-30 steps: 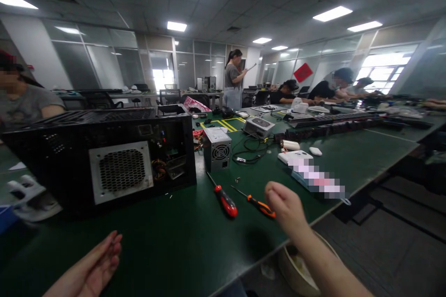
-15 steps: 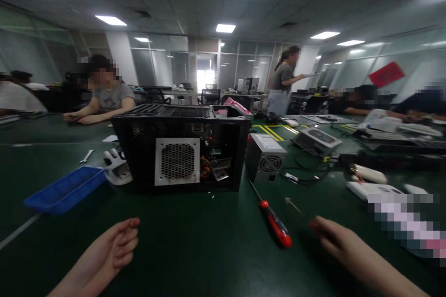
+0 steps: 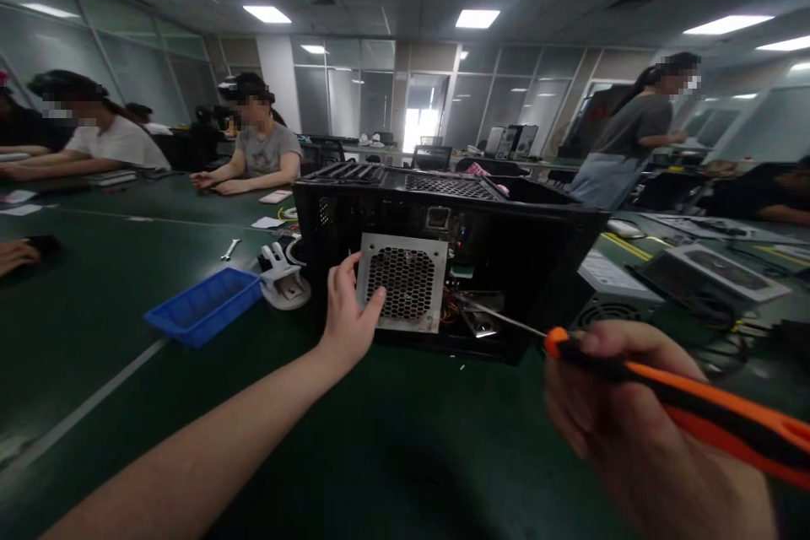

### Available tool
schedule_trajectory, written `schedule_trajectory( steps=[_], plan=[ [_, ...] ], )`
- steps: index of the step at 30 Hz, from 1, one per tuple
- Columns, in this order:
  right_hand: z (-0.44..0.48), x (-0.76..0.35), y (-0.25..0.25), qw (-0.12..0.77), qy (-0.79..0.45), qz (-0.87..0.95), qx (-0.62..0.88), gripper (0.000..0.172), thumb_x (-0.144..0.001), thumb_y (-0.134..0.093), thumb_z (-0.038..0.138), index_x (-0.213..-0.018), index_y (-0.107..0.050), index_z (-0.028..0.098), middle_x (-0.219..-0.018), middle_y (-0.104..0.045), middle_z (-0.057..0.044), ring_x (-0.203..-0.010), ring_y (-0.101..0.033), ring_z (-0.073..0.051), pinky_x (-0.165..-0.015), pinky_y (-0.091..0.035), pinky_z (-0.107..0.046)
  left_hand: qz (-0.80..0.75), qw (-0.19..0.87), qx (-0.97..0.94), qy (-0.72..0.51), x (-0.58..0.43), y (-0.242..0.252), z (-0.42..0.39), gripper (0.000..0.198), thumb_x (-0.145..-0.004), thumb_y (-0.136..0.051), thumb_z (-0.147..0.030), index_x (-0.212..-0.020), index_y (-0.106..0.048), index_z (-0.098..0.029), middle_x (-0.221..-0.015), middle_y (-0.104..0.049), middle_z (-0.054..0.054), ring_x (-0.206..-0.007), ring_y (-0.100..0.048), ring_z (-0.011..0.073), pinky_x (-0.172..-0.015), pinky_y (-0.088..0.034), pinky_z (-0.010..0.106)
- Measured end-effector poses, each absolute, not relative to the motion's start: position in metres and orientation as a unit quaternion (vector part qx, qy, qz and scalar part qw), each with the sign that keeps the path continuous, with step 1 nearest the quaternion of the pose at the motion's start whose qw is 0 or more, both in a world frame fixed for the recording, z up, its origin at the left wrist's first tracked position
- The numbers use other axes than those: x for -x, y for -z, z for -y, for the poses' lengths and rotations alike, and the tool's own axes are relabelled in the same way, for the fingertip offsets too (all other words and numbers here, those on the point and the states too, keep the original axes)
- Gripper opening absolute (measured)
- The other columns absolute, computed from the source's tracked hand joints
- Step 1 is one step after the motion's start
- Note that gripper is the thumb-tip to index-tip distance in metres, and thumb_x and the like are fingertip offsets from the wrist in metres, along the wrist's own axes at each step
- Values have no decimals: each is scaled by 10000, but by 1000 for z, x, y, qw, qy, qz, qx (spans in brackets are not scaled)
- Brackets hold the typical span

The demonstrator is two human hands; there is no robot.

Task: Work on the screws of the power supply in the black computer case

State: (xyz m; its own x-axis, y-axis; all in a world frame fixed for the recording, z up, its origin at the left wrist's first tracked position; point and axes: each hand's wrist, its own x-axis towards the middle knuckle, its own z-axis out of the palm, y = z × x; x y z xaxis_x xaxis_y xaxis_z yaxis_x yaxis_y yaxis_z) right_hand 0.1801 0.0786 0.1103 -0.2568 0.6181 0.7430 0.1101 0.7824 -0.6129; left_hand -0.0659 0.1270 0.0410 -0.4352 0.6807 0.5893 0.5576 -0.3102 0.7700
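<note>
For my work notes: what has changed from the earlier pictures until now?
The right hand picked up the orange screwdriver and pointed its tip toward the computer case. The left hand moved forward to the metal grille. The blue tray stayed left of the case.

Between my left hand (image 3: 348,312) and my right hand (image 3: 633,405), the dark green tabletop (image 3: 392,430) gives me open room up to the foot of the black metal computer case (image 3: 557,253). The case's tall front face blocks a straight reach farther back. Its dark opening leaves a way in to the right of the silver hexagon-mesh metal plate (image 3: 405,283), but the thin shaft of my orange-and-black screwdriver (image 3: 702,401) crosses it, and bundled coloured wires (image 3: 450,306) crowd its lower left. On my left, the white plastic piece (image 3: 284,285) and the shallow blue plastic tray (image 3: 206,304) obstruct the case's side.
</note>
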Motion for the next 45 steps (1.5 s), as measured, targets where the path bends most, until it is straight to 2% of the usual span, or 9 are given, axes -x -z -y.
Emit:
schedule_trajectory(
  steps=[5,9,19,23,27,29,32,37,45],
  plan=[
    [-135,-113,-105,625,-168,738,192,150,-912,-536,330,-931,-587,190,-764,-549,-23,-574,-506,-79,-476,-407,-157,-586,25,-540,-604,79,-26,-159,649,-822,-463,-394,-1360,-197,-147,-1279,-326,157,-1227,-320,259,-1049,-247,440],
    [-173,-98,-97,658,-99,719,202,132,-894,-559,280,-845,-614,171,-740,-555,-10,-604,-506,-74,-531,-413,-165,-608,64,-541,-578,89,-14,-174,549,-864,-387,-461,-1325,-312,-173,-1288,-360,154,-1262,-313,285,-1053,-249,481],
    [-185,-76,-99,695,-148,667,223,185,-887,-506,319,-821,-594,170,-758,-519,-9,-563,-495,-92,-418,-376,-205,-625,130,-532,-556,91,-7,-170,619,-828,-392,-584,-1339,-335,-239,-1345,-382,115,-1291,-324,263,-1084,-234,458],
    [-182,-76,-96,695,-129,661,251,310,-872,-571,500,-1033,-590,235,-830,-544,-16,-681,-548,-142,-598,-479,-274,-628,192,-495,-568,96,-7,-173,718,-775,-394,-666,-1353,-314,-246,-1414,-318,108,-1342,-234,275,-1106,-167,478],
    [-188,-87,-85,666,-18,678,313,223,-909,-537,396,-1067,-553,241,-906,-565,-18,-858,-555,-164,-798,-467,-300,-601,295,-457,-586,102,-10,-180,765,-690,-408,-753,-1235,-477,-220,-1364,-414,116,-1317,-280,318,-1100,-162,506],
    [-195,-93,-72,612,-26,708,351,174,-898,-535,337,-1021,-516,215,-998,-559,-33,-863,-562,-151,-743,-476,-247,-568,340,-454,-597,103,-13,-183,740,-658,-458,-755,-1152,-546,-211,-1305,-488,112,-1276,-351,324,-1090,-209,493],
    [-205,-98,-46,571,-77,718,390,328,-903,-518,408,-1102,-410,171,-1078,-532,-90,-855,-573,-154,-635,-492,-211,-530,376,-446,-615,103,-16,-183,701,-645,-520,-724,-1107,-574,-200,-1257,-544,106,-1226,-429,310,-1070,-278,461],
    [-208,-92,-16,544,-109,714,427,401,-934,-482,457,-1098,-437,94,-821,-495,-33,-633,-495,-83,-544,-455,-183,-513,406,-435,-618,106,-12,-183,647,-704,-533,-652,-1157,-538,-190,-1281,-535,104,-1223,-447,283,-1055,-314,439],
    [-201,-92,-13,560,-120,707,415,400,-947,-444,464,-1122,-428,104,-894,-471,-53,-704,-488,-100,-578,-454,-200,-533,398,-424,-615,107,-6,-180,546,-762,-501,-603,-1094,-575,-175,-1310,-511,104,-1270,-395,258,-1079,-283,406]
  ],
)
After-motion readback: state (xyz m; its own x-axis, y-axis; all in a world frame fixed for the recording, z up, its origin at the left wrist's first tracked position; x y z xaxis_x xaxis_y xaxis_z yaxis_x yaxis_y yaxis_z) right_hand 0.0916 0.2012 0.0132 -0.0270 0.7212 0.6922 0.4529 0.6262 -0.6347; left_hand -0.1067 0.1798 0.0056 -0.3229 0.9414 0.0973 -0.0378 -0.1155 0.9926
